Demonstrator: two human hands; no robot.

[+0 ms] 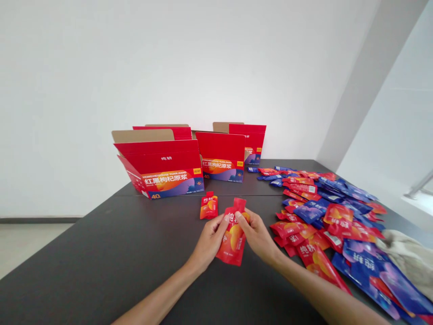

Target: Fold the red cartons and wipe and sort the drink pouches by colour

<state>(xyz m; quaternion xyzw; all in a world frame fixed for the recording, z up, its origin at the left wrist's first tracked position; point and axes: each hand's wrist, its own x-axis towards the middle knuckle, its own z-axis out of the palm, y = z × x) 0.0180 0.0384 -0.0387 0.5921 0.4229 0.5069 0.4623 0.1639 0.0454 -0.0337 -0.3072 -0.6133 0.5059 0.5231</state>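
Between my two hands is a red pouch [232,241] with an orange fruit print and white lettering, held above the dark table. My left hand [210,239] pinches its left edge, thumb on the front. From the other side my right hand [257,234] grips the right edge, its thumb near the upper part. The fingers behind the pouch are hidden. Just beyond my hands another red pouch [209,206] lies on the table. To the right spreads a heap of red pouches [316,264] and blue pouches [365,266].
Red open-topped cartons stand at the back, among them a near-left carton [169,180], a middle carton [221,158] and a rear-right carton [252,140]. A pale cloth [407,259] lies at the right edge of the black table [111,262]. White walls rise behind.
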